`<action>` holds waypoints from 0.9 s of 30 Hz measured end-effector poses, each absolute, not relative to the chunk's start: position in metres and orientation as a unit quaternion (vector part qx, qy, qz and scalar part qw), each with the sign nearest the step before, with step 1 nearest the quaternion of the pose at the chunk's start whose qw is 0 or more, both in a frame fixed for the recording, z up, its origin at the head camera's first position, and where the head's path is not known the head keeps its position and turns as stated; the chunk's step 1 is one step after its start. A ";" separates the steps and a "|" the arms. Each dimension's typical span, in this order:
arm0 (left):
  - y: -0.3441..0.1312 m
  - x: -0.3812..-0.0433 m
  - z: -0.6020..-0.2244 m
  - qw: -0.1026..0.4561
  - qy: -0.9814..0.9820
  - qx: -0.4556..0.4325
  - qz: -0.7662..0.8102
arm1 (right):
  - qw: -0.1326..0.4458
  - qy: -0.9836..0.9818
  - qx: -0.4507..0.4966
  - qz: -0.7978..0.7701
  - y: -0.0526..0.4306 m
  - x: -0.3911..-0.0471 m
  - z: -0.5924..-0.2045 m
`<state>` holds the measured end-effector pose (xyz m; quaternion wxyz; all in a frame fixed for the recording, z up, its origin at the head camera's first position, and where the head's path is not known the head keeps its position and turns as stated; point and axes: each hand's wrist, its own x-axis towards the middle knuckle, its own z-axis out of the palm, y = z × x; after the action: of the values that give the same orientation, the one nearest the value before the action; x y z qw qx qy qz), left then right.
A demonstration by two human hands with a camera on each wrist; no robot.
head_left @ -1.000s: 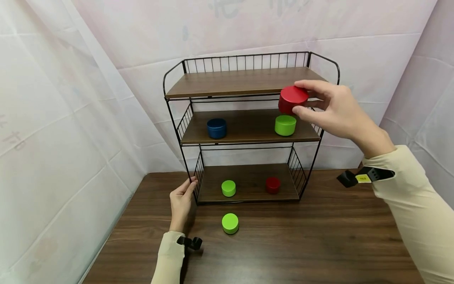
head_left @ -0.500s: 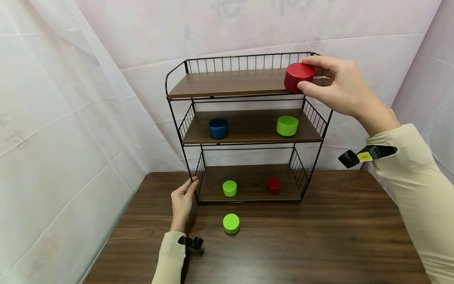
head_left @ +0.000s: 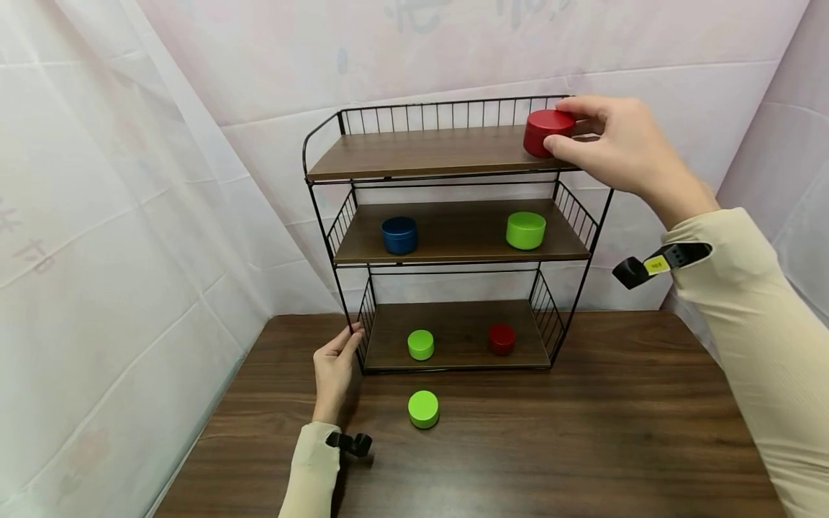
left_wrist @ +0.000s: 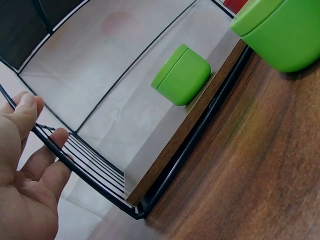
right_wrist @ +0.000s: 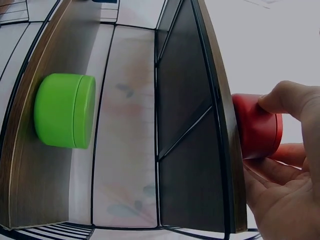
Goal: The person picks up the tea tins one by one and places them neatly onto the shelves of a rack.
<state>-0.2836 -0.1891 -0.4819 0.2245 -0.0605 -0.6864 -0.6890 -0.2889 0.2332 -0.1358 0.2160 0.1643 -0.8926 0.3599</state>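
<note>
My right hand (head_left: pixel 622 144) holds a round red tin (head_left: pixel 544 132) between thumb and fingers at the right end of the top shelf (head_left: pixel 427 150). In the right wrist view the red tin (right_wrist: pixel 256 126) sits right at the shelf board, the thumb across its side. My left hand (head_left: pixel 334 370) grips the black wire frame low on the rack's left side; the left wrist view shows thumb and fingers around the wire (left_wrist: pixel 82 172). On the middle shelf (head_left: pixel 460 230) stand a blue tin (head_left: pixel 399 235) and a green tin (head_left: pixel 525 230).
The bottom shelf (head_left: pixel 453 316) bears a small green tin (head_left: pixel 421 345) and a dark red tin (head_left: pixel 501 339). Another green tin (head_left: pixel 424 409) stands on the wooden table (head_left: pixel 550 446) before the rack. White cloth (head_left: pixel 162 180) hangs behind and on both sides.
My right hand has lifted the red tin from in front of the middle shelf up and slightly right onto the top shelf. The left hand keeps its grip on the frame.
</note>
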 end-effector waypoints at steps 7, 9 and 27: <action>-0.187 -0.283 -0.481 0.226 -0.686 -0.057 -0.690 | 0.206 -0.894 0.151 0.369 0.237 -0.294 -0.135; -0.187 -0.283 -0.480 0.227 -0.687 -0.057 -0.688 | 0.203 -0.893 0.151 0.371 0.238 -0.295 -0.135; -0.195 -0.300 -0.506 0.234 -0.674 -0.065 -0.698 | 0.184 -0.908 0.158 0.342 0.241 -0.291 -0.136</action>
<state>-0.3004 -0.1946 -0.5055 0.2344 -0.0649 -0.6739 -0.6976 -0.2906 0.2406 -0.1361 0.1839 0.1582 -0.9079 0.3418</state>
